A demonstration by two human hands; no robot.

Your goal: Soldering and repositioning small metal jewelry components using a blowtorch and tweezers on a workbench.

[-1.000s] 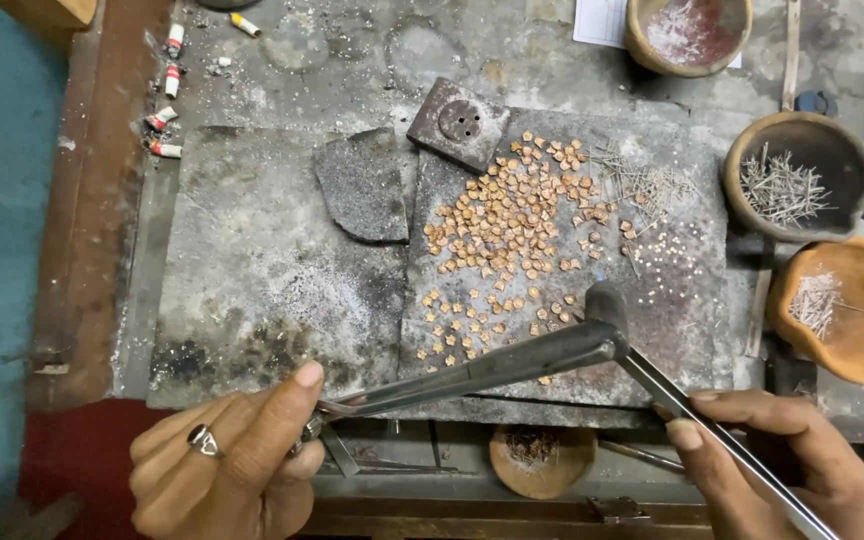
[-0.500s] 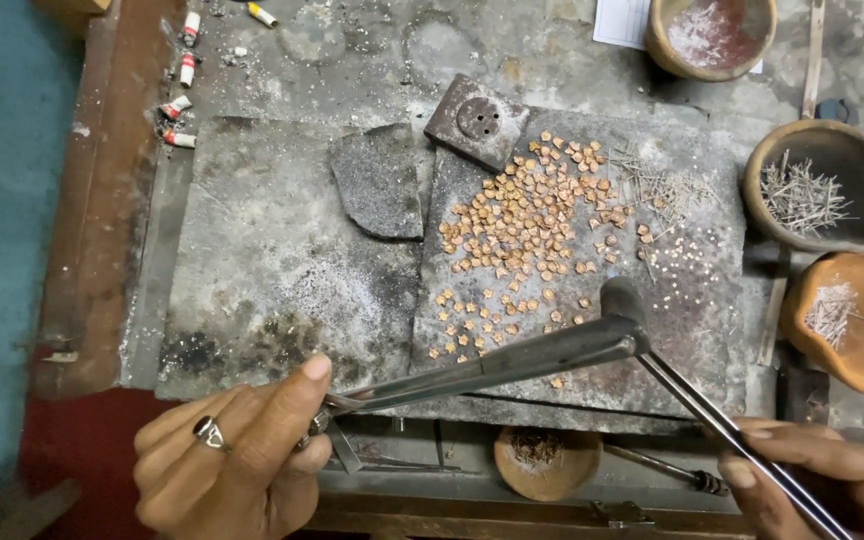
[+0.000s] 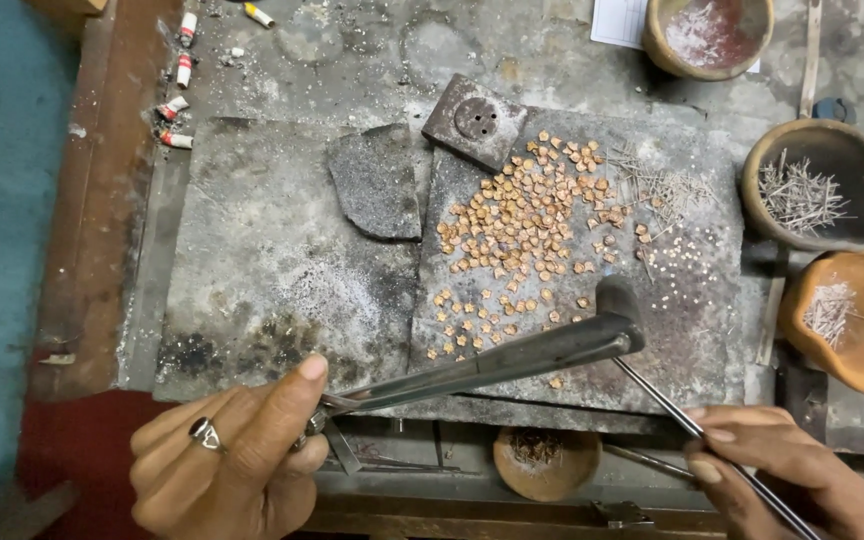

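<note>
My left hand [image 3: 227,455], with a ring on one finger, grips the handle end of long metal tongs [image 3: 492,365] that reach right across the lower edge of a grey stone slab [image 3: 272,270]. My right hand [image 3: 772,470] holds a thin dark metal rod [image 3: 662,405] whose bent tip [image 3: 617,300] meets the tongs' far end. Just above that tip, many small copper-coloured pieces [image 3: 527,230] lie scattered on the slab, with several tiny pale beads [image 3: 682,270] to their right.
A dark square block with holes [image 3: 477,120] and a curved grey slab fragment [image 3: 377,185] lie above. Clay bowls [image 3: 822,185] [image 3: 847,320] of thin wire bits stand at right, another bowl [image 3: 707,30] at top. A small bowl [image 3: 547,460] sits below. Cigarette butts [image 3: 180,75] lie at top left.
The view has shifted slightly; the tongs and rod tip stay near the slab's lower right. My right hand has drawn a little further down along the rod.
</note>
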